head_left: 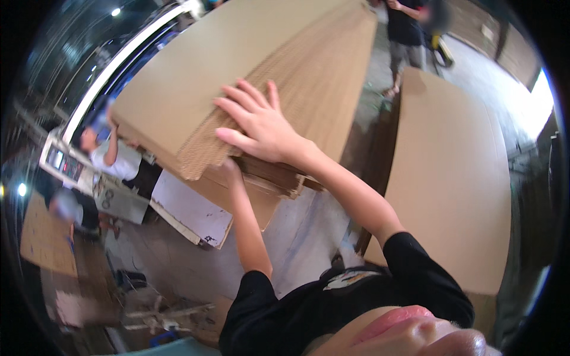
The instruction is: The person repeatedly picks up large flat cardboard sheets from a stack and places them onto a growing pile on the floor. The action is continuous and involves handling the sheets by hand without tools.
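Note:
A thick stack of brown corrugated cardboard sheets (225, 47) lies before me, its layered edges fanned out in a slant. My right hand (258, 127) rests on those edges, palm down with the fingers spread. Below it, at the near corner of the stack, my left hand (230, 168) reaches in against the underside. Cardboard hides most of the left hand's fingers, so their grip does not show. More cardboard pieces (267, 172) with uneven ends stick out beneath the upper sheets.
At the left, a person in a white shirt (122, 160) has a raised arm at the stack's edge. Another person (74, 207) is lower left, and one in dark clothes (407, 35) stands beyond. A second cardboard stack (451, 178) stands right. A white board (190, 204) lies below.

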{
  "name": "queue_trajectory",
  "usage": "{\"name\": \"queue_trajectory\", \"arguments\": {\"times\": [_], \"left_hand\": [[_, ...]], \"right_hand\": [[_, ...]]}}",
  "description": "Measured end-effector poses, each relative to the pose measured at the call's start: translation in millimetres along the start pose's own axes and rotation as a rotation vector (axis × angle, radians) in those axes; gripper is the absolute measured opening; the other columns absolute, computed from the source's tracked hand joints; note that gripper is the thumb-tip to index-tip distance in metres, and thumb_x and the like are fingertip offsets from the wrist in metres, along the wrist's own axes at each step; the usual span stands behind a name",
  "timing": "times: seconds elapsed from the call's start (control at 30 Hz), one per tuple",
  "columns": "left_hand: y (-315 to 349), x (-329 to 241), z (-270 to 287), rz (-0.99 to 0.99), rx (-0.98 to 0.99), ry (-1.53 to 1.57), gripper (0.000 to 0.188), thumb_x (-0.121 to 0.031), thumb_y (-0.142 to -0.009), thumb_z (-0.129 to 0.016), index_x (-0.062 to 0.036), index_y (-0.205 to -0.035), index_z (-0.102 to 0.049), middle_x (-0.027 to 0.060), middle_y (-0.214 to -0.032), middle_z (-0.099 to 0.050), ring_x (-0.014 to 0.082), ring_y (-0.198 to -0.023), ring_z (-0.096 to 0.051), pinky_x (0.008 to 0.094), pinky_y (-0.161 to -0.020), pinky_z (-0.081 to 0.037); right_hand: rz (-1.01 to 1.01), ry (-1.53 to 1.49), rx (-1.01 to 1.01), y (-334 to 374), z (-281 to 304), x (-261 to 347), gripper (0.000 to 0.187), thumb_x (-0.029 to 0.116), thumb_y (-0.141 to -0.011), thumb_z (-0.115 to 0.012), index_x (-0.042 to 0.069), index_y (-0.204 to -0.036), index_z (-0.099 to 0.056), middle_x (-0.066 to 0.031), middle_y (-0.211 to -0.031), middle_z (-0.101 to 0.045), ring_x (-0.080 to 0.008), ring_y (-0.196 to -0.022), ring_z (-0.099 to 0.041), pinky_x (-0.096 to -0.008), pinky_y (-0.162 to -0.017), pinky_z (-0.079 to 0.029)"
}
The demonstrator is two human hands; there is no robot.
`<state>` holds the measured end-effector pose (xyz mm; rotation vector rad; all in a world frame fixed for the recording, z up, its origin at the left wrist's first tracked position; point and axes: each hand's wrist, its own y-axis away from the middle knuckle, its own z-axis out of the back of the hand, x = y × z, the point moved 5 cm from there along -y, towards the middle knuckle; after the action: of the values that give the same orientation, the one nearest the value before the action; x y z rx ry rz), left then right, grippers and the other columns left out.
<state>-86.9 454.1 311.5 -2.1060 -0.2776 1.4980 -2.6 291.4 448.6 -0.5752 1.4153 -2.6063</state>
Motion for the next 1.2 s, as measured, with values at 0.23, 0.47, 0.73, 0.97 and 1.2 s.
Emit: {"name": "queue_trajectory", "arguments": {"times": [0.23, 0.47, 0.73, 0.97, 1.2], "left_hand": [[291.6, 4.1, -4.8, 0.052, 0.209, -0.199, 0.044, -0.022, -0.095, -0.048, 0.0030, -0.131, -0.041, 0.0193, -0.130, -0.044, 0.0283, -0.118, -0.046, 0.0389, -0.103, -0.034], [526.8, 166.4, -8.1, 1.192, 0.863, -0.100, 0.036, -0.036, -0.092, -0.056, -0.0075, -0.114, -0.057, 0.0013, -0.101, -0.060, 0.0101, -0.085, -0.057, 0.0253, -0.070, -0.047], [596.3, 278.7, -46.2, 1.517, 0.933, -0.347, 0.085, -0.070, -0.080, -0.047, -0.0120, -0.141, -0.033, 0.0089, -0.146, -0.034, 0.0271, -0.135, -0.028, 0.0519, -0.106, -0.022], [655.2, 273.3, -93.1, 1.368, 0.909, -0.713, 0.098, -0.068, -0.080, -0.052, -0.0047, -0.146, -0.017, 0.0175, -0.151, -0.020, 0.0321, -0.137, -0.025, 0.0495, -0.107, -0.028], [683.8, 267.8, -100.6, 1.186, 0.926, -0.899, 0.097, -0.056, -0.075, -0.066, -0.0005, -0.142, -0.023, 0.0232, -0.145, -0.029, 0.0371, -0.133, -0.031, 0.0467, -0.108, -0.028]], "right_hand": [[-0.004, -0.183, 0.108, 108.7, 32.3, 14.4, 0.063, 0.042, -0.089, -0.055, 0.008, -0.139, -0.037, -0.0157, -0.148, -0.028, -0.0335, -0.139, -0.023, -0.0563, -0.111, -0.017], [-1.332, -0.060, 0.287, 481.0, 146.6, -16.9, 0.042, 0.029, -0.092, -0.051, -0.001, -0.121, -0.054, -0.0236, -0.116, -0.059, -0.0360, -0.112, -0.055, -0.0391, -0.096, -0.042], [-2.174, 0.327, 0.169, 740.0, 297.3, 119.8, 0.061, 0.052, -0.093, -0.038, -0.004, -0.103, -0.061, -0.0251, -0.101, -0.064, -0.0373, -0.105, -0.059, -0.0446, -0.090, -0.044], [-2.634, -0.027, 0.050, 876.3, 261.8, 217.8, 0.052, 0.049, -0.093, -0.043, 0.003, -0.102, -0.064, -0.0158, -0.096, -0.066, -0.0233, -0.094, -0.062, -0.0344, -0.083, -0.047], [-2.529, -0.194, 0.033, 887.3, 272.0, 214.6, 0.050, 0.050, -0.091, -0.046, 0.005, -0.107, -0.062, -0.0129, -0.100, -0.066, -0.0215, -0.093, -0.062, -0.0334, -0.078, -0.047]]}}
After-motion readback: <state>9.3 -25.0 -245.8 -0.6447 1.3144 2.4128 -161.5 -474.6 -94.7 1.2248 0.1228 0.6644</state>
